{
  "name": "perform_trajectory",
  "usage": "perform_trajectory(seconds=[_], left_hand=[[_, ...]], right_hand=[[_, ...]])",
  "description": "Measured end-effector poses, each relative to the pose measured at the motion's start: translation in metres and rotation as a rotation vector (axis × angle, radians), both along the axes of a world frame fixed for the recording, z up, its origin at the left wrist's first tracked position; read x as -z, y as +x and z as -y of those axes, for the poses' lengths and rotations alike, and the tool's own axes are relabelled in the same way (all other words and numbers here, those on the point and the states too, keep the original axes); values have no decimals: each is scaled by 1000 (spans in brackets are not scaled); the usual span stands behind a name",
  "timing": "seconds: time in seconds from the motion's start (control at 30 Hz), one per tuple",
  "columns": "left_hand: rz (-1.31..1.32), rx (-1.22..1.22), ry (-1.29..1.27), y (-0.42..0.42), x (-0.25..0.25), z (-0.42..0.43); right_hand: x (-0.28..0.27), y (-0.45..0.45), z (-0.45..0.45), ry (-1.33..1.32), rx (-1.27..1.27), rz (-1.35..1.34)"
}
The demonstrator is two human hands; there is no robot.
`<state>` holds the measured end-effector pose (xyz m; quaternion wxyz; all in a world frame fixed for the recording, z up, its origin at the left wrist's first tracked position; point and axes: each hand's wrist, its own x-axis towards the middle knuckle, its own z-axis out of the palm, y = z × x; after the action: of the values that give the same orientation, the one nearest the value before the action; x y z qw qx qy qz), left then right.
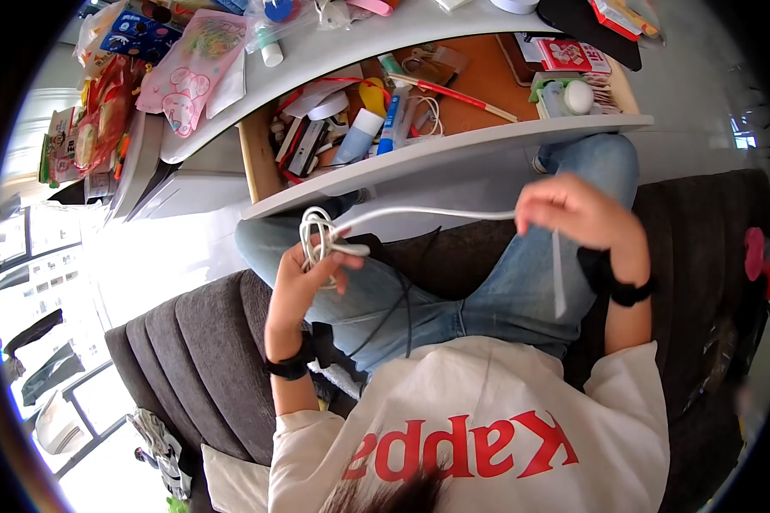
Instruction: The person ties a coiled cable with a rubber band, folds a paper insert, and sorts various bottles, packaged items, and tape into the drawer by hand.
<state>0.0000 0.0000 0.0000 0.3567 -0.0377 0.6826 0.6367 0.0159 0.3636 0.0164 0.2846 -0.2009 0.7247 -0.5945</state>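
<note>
A loosely looped bundle of thin white cable (453,211) spans the centre of the frame, above a pair of blue denim jeans (351,321). At centre left, the left hand (302,286) holds the loops, its fingers curled around them, with a thicker white end jutting out beside the fingertips. From there a single strand runs to the right hand (580,214), right of centre, whose fingers are bent close together on it. A pale, straight length hangs below that hand (I cannot tell whether it belongs to the same cable). Both wrists wear black bands (629,291).

Across the upper middle of the frame, a pale-fronted drawer (488,151) with a brown floor stands open. Towards its left lie a pale blue cylinder (358,137) and a bright blue tube (393,120); a slim red-and-white stick (470,100) slants across its middle, and a white rounded object (578,97) sits near its right end. A pink printed plastic bag (195,68) overhangs the white tabletop (316,73) at upper left.
</note>
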Motion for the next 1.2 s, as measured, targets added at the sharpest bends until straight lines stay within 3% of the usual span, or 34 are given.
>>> perform_trajectory(seconds=[0.1,0.17,0.27,0.37,0.53,0.63,0.73,0.83,0.93,1.0,1.07,1.2], left_hand=[[-143,-157,-10,5,5,-17],[-88,-167,126,11,5,-33],[-19,-141,257,19,3,-56],[29,-127,367,29,13,-65],[34,-4,321,30,4,-68],[94,105,296,26,2,-60],[50,398,233,23,-1,-59],[100,349,278,25,-3,-60],[169,515,213,20,-6,-58],[205,430,158,21,-2,-62],[175,312,141,25,5,-69],[63,-172,362,33,22,-77]], right_hand=[[2,26,53,-184,-97,292],[18,34,88,-302,-113,166],[31,42,126,-371,219,190],[34,37,139,-594,397,221],[36,25,125,-531,420,237],[40,14,109,-511,237,226],[33,-1,96,-425,52,263],[42,-6,96,-435,-40,246],[47,-10,92,-451,-121,229],[44,-11,95,-474,-136,218],[43,-8,101,-488,13,253],[46,8,115,-610,219,304]])
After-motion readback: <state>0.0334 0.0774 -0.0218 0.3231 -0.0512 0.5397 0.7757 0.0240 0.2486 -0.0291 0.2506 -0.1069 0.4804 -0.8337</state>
